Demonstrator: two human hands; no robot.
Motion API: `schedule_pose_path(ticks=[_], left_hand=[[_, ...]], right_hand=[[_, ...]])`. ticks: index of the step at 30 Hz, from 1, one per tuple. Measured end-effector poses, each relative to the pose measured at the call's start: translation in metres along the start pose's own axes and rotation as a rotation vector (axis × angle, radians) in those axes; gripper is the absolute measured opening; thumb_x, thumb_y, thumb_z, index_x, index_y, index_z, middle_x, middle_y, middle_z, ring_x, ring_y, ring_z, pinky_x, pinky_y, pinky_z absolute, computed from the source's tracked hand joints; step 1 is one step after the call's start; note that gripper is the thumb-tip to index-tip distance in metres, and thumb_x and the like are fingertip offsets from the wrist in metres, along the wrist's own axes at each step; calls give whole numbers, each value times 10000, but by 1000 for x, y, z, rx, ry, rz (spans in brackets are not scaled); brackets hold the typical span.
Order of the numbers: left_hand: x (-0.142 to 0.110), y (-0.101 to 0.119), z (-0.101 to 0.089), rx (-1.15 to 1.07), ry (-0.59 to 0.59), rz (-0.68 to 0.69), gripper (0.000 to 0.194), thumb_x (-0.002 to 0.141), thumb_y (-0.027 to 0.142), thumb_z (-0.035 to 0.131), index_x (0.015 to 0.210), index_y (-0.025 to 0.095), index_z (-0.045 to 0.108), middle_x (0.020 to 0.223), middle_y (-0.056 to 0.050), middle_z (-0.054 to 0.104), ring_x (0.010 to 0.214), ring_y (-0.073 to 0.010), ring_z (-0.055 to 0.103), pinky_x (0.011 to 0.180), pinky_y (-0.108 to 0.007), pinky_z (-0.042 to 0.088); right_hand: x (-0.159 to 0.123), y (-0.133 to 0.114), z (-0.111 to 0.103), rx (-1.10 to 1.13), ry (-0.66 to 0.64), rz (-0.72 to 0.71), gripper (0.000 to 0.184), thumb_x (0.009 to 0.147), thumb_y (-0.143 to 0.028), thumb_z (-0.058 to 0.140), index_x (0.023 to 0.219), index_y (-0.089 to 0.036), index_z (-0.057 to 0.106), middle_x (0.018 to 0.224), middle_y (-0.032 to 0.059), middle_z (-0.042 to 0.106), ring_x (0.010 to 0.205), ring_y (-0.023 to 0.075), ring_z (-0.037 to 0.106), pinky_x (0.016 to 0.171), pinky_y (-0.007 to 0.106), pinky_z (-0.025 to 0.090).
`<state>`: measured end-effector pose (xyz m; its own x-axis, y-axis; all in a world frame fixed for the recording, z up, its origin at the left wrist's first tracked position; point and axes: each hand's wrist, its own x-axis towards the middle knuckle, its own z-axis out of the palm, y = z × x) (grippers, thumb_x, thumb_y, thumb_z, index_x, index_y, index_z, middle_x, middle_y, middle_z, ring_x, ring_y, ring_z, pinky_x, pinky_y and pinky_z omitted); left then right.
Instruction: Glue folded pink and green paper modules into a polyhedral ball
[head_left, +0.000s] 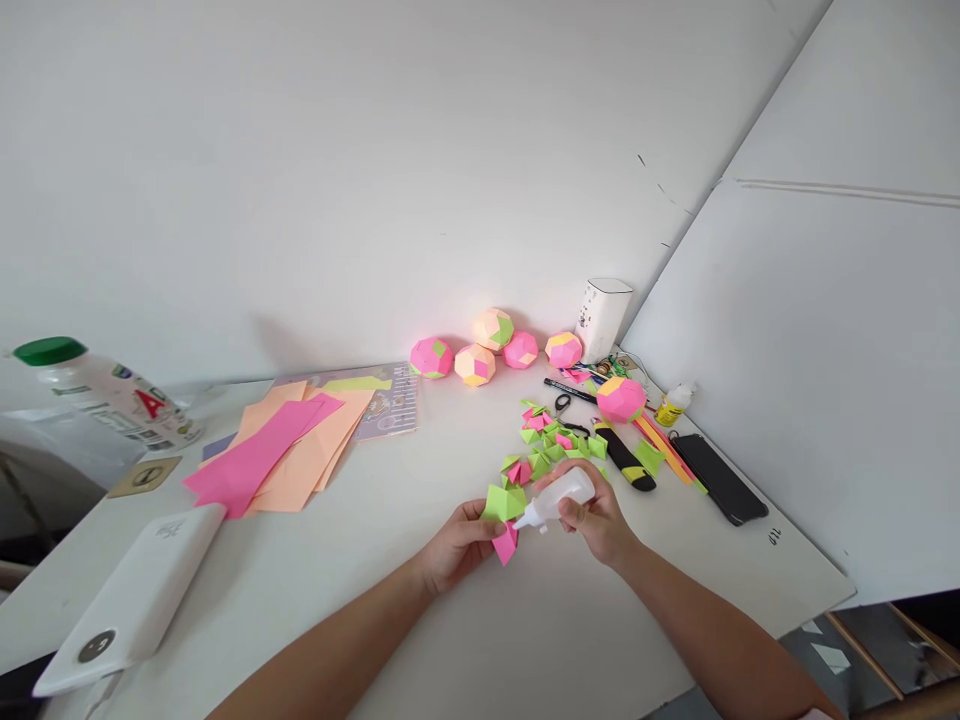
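Between the fingers and thumb of my left hand [459, 543] is a folded paper piece [504, 502], green above and pink below. My right hand [602, 520] is wrapped round a white glue bottle [568, 493], tilted so its nozzle points down and left. The nozzle tip is at the paper piece, near where green meets pink; whether it touches, I cannot tell. Just beyond my hands lies a loose pile of small folded green and pink paper pieces [551, 440]. Part of the pile is hidden behind my right hand.
Several paper balls [475, 365] stand along the wall. To the right lie a box cutter [624, 455], scissors [562, 402], a black phone [718, 477] and a small yellow-labelled bottle [674, 404]. Leftward are paper sheets [262, 450], a white power bank [139, 590] and a green-capped bottle [112, 395].
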<state>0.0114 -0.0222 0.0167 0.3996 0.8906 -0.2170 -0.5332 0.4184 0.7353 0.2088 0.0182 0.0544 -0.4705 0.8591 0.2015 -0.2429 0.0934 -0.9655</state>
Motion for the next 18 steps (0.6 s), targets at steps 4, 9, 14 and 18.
schedule_pose_path(ticks=[4, 9, 14, 18], left_hand=[[0, 0, 0, 1, 2, 0, 161, 618, 185, 738, 764, 128, 700, 681, -45, 651, 625, -150, 554, 627, -266, 410], [0, 1, 0, 5, 15, -5, 188, 618, 188, 743, 792, 127, 708, 705, -52, 664, 645, -158, 566, 640, -271, 415], [1, 1, -1, 3, 21, -9, 178, 613, 187, 745, 778, 129, 711, 671, -41, 662, 617, -149, 563, 619, -269, 413], [0, 1, 0, 3, 18, -10, 184, 623, 184, 740, 794, 122, 713, 684, -50, 669, 624, -150, 573, 628, -269, 421]], right_hand=[[0, -1, 0, -31, -1, -2, 279, 757, -413, 685, 913, -224, 551, 846, 37, 636, 492, 85, 454, 419, 220, 387], [-1, -1, 1, -30, -18, 3, 282, 764, -413, 679, 926, -227, 541, 866, 41, 637, 495, 84, 456, 428, 224, 400], [-2, -4, 1, -35, -7, -1, 277, 756, -410, 686, 919, -235, 546, 855, 35, 637, 517, 95, 473, 430, 223, 394], [-3, -4, 2, -28, -33, -2, 272, 765, -394, 683, 927, -226, 544, 867, 43, 636, 539, 94, 480, 437, 214, 397]])
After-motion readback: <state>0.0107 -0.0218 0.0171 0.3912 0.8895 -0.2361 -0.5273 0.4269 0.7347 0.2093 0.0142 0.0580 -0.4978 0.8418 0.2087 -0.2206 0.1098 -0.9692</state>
